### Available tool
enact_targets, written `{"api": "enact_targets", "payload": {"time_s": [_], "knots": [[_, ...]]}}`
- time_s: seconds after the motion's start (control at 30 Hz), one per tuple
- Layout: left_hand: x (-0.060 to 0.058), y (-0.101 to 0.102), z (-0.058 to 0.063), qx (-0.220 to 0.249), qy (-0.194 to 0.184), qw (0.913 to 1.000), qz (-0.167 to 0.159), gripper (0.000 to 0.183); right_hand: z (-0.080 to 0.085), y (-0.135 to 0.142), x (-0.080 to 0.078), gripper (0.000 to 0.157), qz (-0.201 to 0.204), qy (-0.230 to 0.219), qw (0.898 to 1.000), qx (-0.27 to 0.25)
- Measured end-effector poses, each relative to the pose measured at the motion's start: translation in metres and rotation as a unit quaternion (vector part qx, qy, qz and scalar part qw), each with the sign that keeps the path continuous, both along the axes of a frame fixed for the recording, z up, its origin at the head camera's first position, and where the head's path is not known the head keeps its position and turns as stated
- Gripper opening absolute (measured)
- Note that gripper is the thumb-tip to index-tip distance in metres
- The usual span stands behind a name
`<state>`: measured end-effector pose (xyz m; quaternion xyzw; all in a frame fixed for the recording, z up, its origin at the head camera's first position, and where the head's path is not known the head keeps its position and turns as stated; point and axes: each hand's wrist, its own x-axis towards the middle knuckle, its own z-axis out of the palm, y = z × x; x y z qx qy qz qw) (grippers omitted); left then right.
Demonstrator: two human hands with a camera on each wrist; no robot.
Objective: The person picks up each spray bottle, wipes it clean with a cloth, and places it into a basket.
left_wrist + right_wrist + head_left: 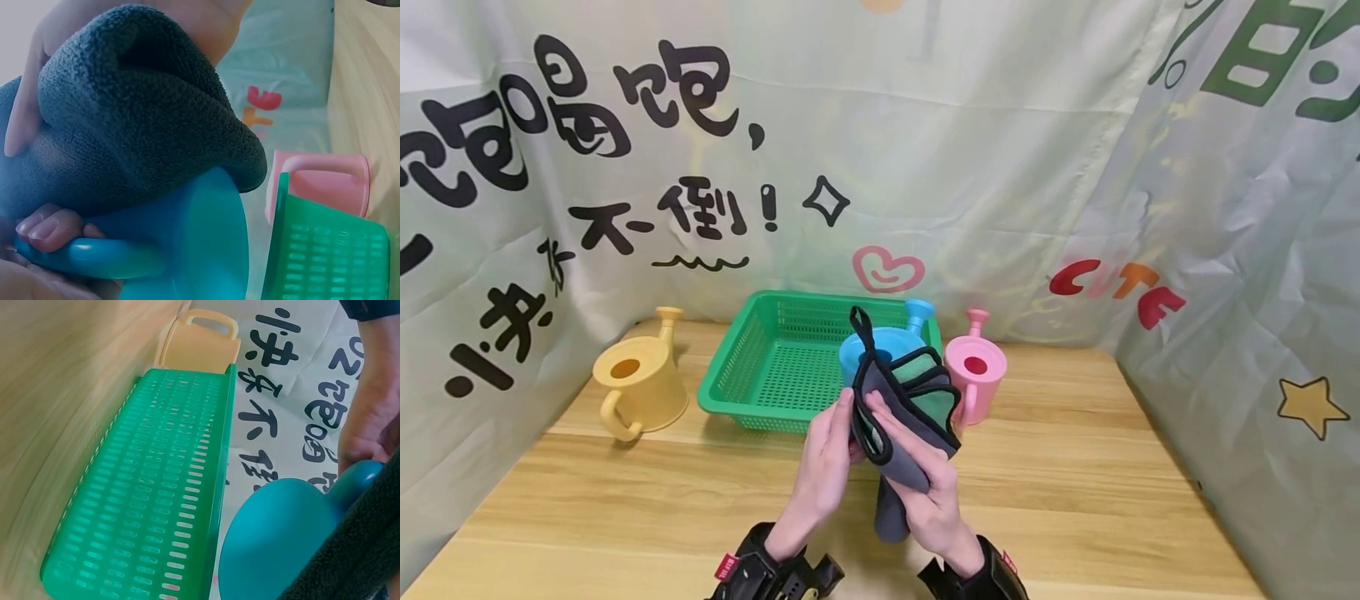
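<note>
My left hand [820,462] has its fingers curled round the handle of a blue watering can [215,231], which is held up over the table's near side. In my right hand [932,500] is a folded grey and green cloth [936,408] with black edging and a hanging loop. The cloth lies against the can and covers much of it in the head view; the can's spout shows behind the cloth, pointing away from me. In the left wrist view, the right fingers press along the grey side of the cloth.
Behind the hands stands a green perforated basket [760,410]. A yellow watering can [658,396] is at its left and a pink watering can [992,383] at its right. Printed fabric [1000,167] encloses the back and sides of the wooden table [1060,483].
</note>
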<state>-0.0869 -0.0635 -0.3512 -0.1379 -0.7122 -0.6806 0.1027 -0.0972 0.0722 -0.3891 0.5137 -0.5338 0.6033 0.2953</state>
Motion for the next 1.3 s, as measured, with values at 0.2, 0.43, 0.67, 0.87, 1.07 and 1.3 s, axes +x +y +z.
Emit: {"api": "enact_targets", "payload": {"time_s": [0.2, 0.43, 0.67, 0.87, 1.07, 1.3], "knots": [[0.000, -0.001, 0.000, 0.004, -0.001, 1.0000, -0.005, 0.047, -0.001, -0.001, 0.000, 0.057, -0.013, 0.007, 1.000, -0.003], [-0.002, 0.000, -0.002, 0.011, -0.005, 0.9999, -0.011, 0.049, -0.002, 0.000, 0.000, 0.055, -0.019, 0.006, 1.000, -0.004], [-0.003, 0.000, -0.003, 0.040, -0.008, 0.9988, -0.027, 0.052, 0.000, 0.001, 0.000, 0.054, -0.026, 0.003, 1.000, -0.012], [-0.002, 0.000, -0.002, 0.074, -0.015, 0.9958, -0.053, 0.052, 0.002, 0.003, 0.001, 0.053, -0.036, -0.011, 0.999, -0.017], [-0.002, 0.001, 0.000, 0.088, -0.010, 0.9941, -0.064, 0.053, 0.004, 0.007, 0.002, 0.052, -0.058, -0.039, 0.997, -0.025], [-0.003, 0.001, -0.001, 0.079, -0.004, 0.9953, -0.055, 0.052, 0.005, 0.012, 0.006, 0.057, -0.082, -0.063, 0.994, -0.031]]}}
